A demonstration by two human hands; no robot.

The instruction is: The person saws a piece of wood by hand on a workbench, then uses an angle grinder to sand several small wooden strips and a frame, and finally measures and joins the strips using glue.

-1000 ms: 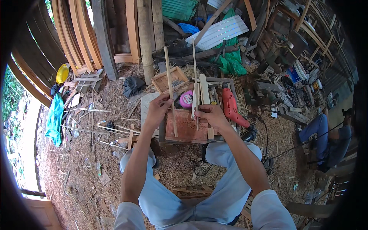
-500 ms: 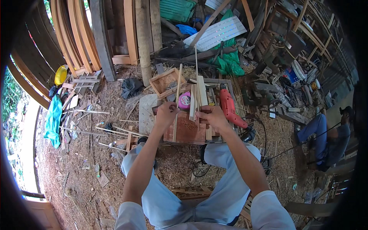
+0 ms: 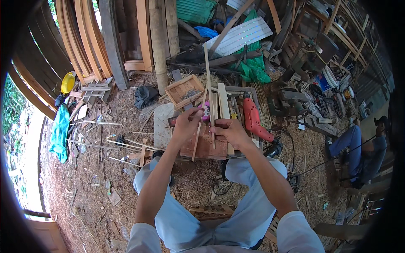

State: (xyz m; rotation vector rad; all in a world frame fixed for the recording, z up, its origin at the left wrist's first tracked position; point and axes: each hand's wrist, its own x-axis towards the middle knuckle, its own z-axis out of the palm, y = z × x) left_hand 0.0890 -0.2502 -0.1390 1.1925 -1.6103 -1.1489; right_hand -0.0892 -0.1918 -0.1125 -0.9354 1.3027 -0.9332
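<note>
My left hand (image 3: 188,123) is closed on a thin wooden strip (image 3: 196,144), which slants over the front of a low bench. Between the fingers of my right hand (image 3: 231,132) is a longer thin wooden strip (image 3: 208,78), tilted with its far end beyond the bench. The two strips are close together but apart at my hands. Under them lies a reddish-brown board (image 3: 206,148). A pink round tape measure (image 3: 205,110) shows partly behind the strips. Pale wood pieces (image 3: 223,101) lie just beyond my right hand, and a red power drill (image 3: 253,117) rests to their right.
A shallow wooden box (image 3: 185,90) with small metal bits sits at the bench's far left. A grey flat panel (image 3: 163,126) is left of my left hand. Wood scraps (image 3: 135,145) and shavings cover the floor. Another person (image 3: 367,154) sits at the far right.
The long strip in my right hand has swung left at its far end and tilted. My left hand has moved slightly right and its strip slants more; my right hand has shifted slightly left.
</note>
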